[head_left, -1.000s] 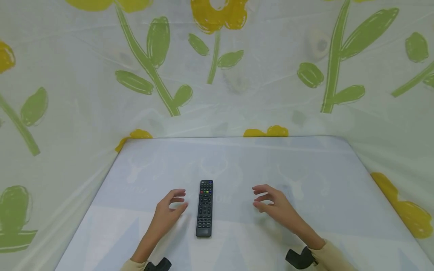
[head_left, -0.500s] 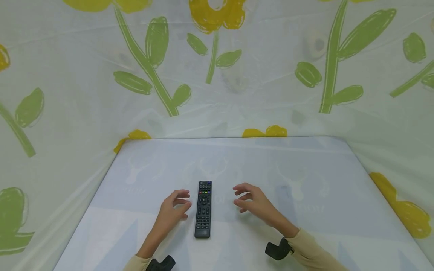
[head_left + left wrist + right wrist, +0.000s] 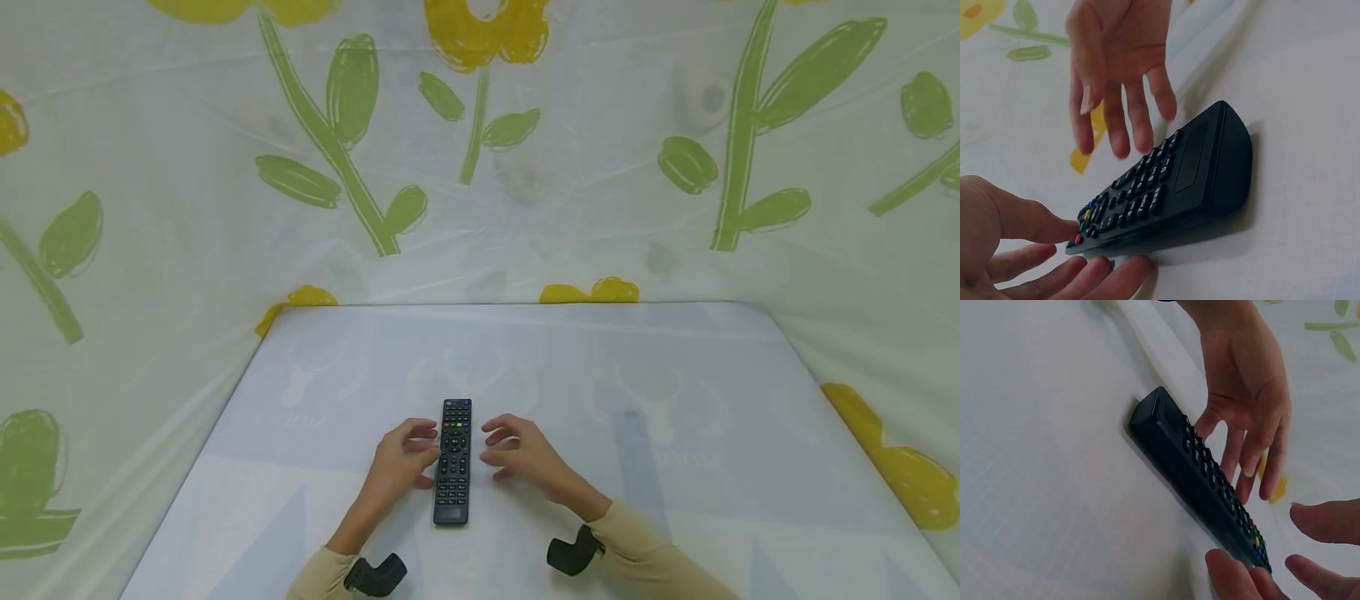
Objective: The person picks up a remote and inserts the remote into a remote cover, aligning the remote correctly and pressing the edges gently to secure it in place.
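A black remote control (image 3: pixel 452 462) with rows of buttons lies lengthwise on the white table, pointing away from me. My left hand (image 3: pixel 400 462) is at its left side, fingertips right at the edge, fingers loosely bent. On the other side my right hand (image 3: pixel 525 454) faces it with relaxed fingers, a small gap from the remote. In the left wrist view the remote (image 3: pixel 1166 175) lies between the left hand (image 3: pixel 1035 250) and the right hand (image 3: pixel 1125 69). The right wrist view shows the remote's side (image 3: pixel 1191 481), with the left hand (image 3: pixel 1247 406) beyond it.
The pale-patterned table (image 3: pixel 360 358) reaches back to a white curtain (image 3: pixel 570 167) printed with green stems and yellow flowers. Black wrist cameras are strapped at the left sleeve (image 3: pixel 322 575) and the right sleeve (image 3: pixel 645 558).
My right hand has moved left across the table toward the remote. My left hand has shifted slightly right, up to the remote's edge. The remote has stayed in place.
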### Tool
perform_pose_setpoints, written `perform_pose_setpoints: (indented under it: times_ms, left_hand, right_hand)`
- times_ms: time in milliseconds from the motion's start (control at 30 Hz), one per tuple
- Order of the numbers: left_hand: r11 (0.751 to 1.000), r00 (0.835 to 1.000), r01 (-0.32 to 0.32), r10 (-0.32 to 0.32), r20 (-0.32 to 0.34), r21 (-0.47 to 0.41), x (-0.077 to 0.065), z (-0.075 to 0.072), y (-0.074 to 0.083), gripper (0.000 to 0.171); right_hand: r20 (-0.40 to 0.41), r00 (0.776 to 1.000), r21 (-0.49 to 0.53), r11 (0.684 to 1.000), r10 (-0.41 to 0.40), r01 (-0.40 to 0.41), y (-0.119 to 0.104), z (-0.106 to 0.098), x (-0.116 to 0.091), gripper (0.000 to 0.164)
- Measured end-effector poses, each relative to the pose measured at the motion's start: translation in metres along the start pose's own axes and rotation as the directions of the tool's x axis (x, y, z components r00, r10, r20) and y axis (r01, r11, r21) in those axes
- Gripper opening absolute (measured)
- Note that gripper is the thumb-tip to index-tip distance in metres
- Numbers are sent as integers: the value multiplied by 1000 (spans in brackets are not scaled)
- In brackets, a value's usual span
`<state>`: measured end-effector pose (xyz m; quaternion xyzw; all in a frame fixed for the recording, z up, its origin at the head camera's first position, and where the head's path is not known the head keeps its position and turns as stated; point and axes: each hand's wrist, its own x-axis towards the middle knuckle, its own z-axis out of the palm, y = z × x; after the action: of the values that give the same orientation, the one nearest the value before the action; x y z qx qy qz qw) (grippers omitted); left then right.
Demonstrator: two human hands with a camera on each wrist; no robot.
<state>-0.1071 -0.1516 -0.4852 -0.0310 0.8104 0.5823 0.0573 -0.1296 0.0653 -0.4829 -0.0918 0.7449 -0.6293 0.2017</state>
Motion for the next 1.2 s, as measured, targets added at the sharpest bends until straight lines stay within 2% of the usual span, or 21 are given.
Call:
perform_pose_setpoints:
  times_ms: [167,300,467,567,667,867,1067,1200]
  left_hand:
    - [999,1000,19,-19,0,31,2,6,-2,41]
    - [999,1000,-1,0,10,35,3,12,-6,43]
    - [997,999,36,-35,8,-66,2,15,-10,42]
    - [986,997,74,-71,27,-147,2,16,-12,44]
    - [977,995,94,-90,32,-189,0,16,-10,45]
    - [969,996,88,-86,18,-230,-5,16,-3,44]
    - [963,997,77,-79,3,-257,-7,15,4,34]
    - [959,999,46,-52,-15,-279,-10,15,9,30]
  right_hand:
    - [2,1000,46,998,30,-30,2,13,8,45]
    - [-26,999,74,997,34,-32,7,20,11,46]
    - [-57,998,46,999,3,0,11,25,11,43]
    - [-66,998,25,1000,-12,14,11,27,8,39]
    - [-77,997,5,1000,-28,29,11,28,4,36]
    - [-78,996,24,999,-34,36,8,26,-1,37]
    - [-77,996,57,997,-49,53,4,23,-5,41]
    - [-78,994,66,994,-79,85,0,22,-8,42]
